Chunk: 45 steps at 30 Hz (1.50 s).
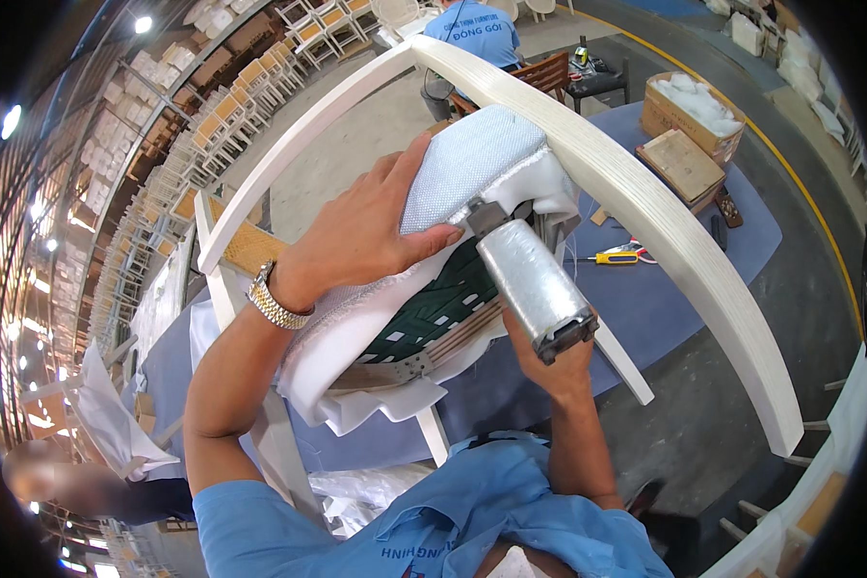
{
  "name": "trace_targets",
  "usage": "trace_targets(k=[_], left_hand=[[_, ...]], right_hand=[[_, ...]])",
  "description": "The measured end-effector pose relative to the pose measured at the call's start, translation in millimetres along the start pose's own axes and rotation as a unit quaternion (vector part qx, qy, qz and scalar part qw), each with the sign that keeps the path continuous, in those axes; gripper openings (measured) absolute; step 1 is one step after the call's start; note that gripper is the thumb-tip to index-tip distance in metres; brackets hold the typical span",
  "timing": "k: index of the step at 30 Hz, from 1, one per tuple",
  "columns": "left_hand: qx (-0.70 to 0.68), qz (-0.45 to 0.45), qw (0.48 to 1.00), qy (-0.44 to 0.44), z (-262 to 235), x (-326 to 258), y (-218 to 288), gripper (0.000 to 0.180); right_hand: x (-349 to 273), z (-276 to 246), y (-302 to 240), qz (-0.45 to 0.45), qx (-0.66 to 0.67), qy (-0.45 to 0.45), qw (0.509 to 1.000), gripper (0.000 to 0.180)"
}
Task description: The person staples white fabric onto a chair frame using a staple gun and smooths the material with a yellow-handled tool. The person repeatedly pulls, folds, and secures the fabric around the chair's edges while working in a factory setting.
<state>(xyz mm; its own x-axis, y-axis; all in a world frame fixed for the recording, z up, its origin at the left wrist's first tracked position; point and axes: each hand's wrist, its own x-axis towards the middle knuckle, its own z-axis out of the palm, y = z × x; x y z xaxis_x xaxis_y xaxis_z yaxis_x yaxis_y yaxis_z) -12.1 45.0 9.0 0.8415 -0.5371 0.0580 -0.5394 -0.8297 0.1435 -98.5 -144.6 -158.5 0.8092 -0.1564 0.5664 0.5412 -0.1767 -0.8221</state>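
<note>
A pale wooden chair with a curved frame (645, 183) stands tilted before me, the slatted underside of its seat turned toward me. Light blue fabric (477, 154) covers the seat's edge, with white lining (313, 371) hanging loose and dark green webbing (433, 308) underneath. My left hand (356, 226), with a metal watch at the wrist, grasps the blue-covered edge, its thumb pressed along the fabric's border. In my right hand (564, 366) is a silver staple gun (530, 275); its nose meets the fabric border near my left thumb. The gun hides most of my right fingers.
On the blue-covered table (684, 299) lie a yellow-handled screwdriver (617, 258) and a wooden box (682, 169). A carton of white stuffing (694, 111) sits behind them. Another person in blue (477, 34) works at the far side; a blurred person is at lower left. Chairs line the left.
</note>
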Motion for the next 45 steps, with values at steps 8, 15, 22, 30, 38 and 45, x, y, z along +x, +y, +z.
trace_targets(k=[8, 15, 22, 30, 38, 45], left_hand=[[0.009, 0.007, 1.0, -0.012, 3.1, 4.0, -8.7, 0.099], [0.016, 0.023, 1.0, -0.003, 4.4, 3.3, -6.8, 0.101], [0.022, 0.018, 1.0, -0.005, 7.2, 2.0, -5.0, 0.102], [0.051, 0.005, 0.998, -0.022, 3.8, 2.6, 1.4, 0.112], [0.059, 0.008, 0.998, -0.02, 7.0, 3.6, 0.5, 0.11], [0.085, 0.021, 0.996, -0.021, 4.1, -3.7, 13.5, 0.106]], right_hand=[[4.4, 6.1, -6.3, -0.06, 0.047, -0.024, 0.997, 0.054], [9.0, 0.8, -17.5, -0.067, 0.049, -0.039, 0.996, 0.055], [0.1, 3.9, -14.0, -0.037, 0.018, -0.053, 0.998, 0.065], [-2.8, 10.9, -15.3, -0.078, 0.064, -0.032, 0.994, 0.055], [-1.8, 12.7, -18.7, -0.069, 0.062, -0.03, 0.995, 0.049], [-2.8, 8.7, -17.9, -0.033, 0.032, -0.065, 0.997, 0.064]])
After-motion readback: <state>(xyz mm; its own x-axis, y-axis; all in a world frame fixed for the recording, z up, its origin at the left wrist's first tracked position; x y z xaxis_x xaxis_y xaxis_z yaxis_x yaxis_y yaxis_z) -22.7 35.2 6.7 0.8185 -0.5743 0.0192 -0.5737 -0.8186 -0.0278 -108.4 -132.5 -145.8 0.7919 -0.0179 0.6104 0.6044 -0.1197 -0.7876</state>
